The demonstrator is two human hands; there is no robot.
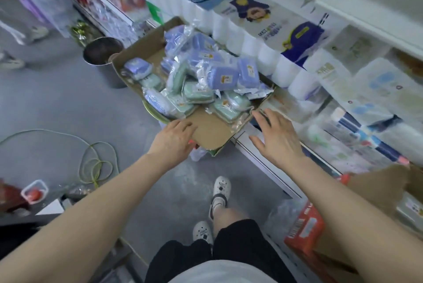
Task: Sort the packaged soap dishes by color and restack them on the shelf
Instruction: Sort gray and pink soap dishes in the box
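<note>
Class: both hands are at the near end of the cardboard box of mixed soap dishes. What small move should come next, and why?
Probably steady the cardboard box with the left hand and reach the right hand to a green soap dish: blue and green packs lie jumbled, and neither hand holds one.

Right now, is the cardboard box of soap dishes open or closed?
Open. The cardboard box has its top flaps spread, and the blue and green soap dishes lie exposed in a mixed heap inside.
</note>
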